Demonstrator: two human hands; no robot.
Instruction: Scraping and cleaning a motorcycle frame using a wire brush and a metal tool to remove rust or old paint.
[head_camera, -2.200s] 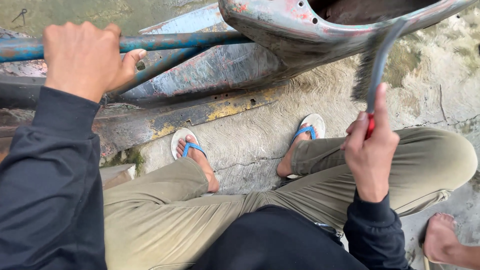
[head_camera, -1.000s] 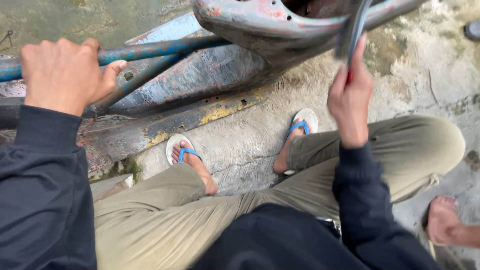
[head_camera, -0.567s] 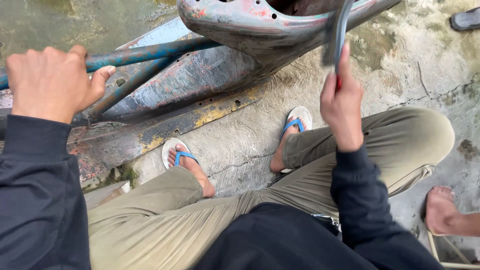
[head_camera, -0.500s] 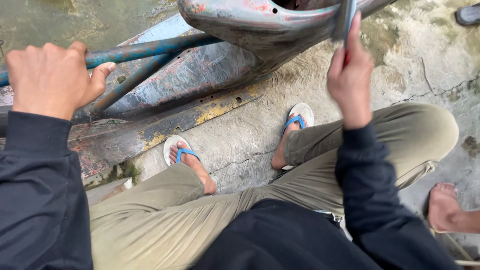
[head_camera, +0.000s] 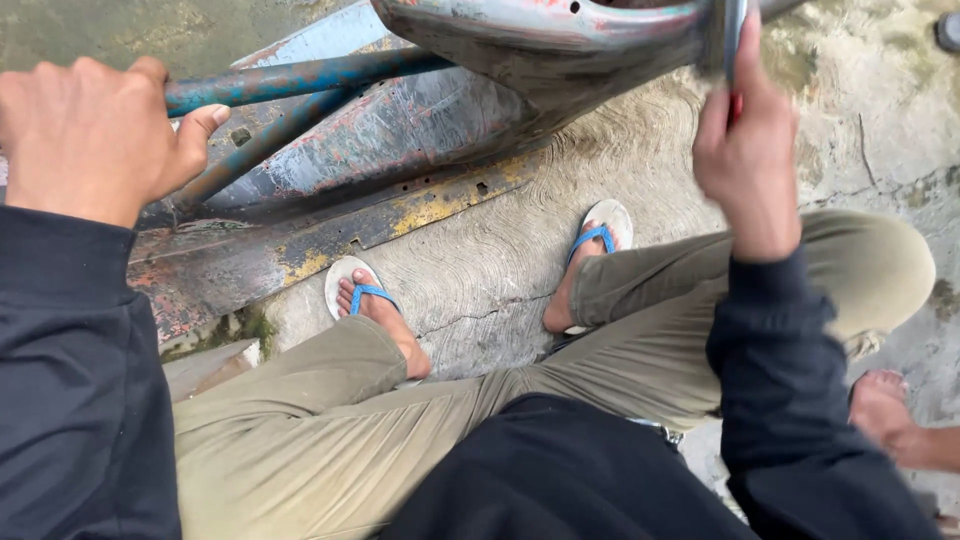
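1. Since the earlier frame, the right hand (head_camera: 745, 150) has climbed from beside the knee to the upper right of the frame, carrying its grey tool (head_camera: 725, 40) up against the metal shell (head_camera: 560, 45).
2. That hand is clenched on the tool's red-tipped handle; the tool looks stiff and light, best gripped low on the handle.
3. At upper left, the left hand (head_camera: 95, 130) is wrapped tight round the blue pipe (head_camera: 300, 78), a rigid, rusty, probably heavy frame.
4. Below, blue-strapped sandals (head_camera: 365, 295) rest on cracked concrete (head_camera: 480, 290).
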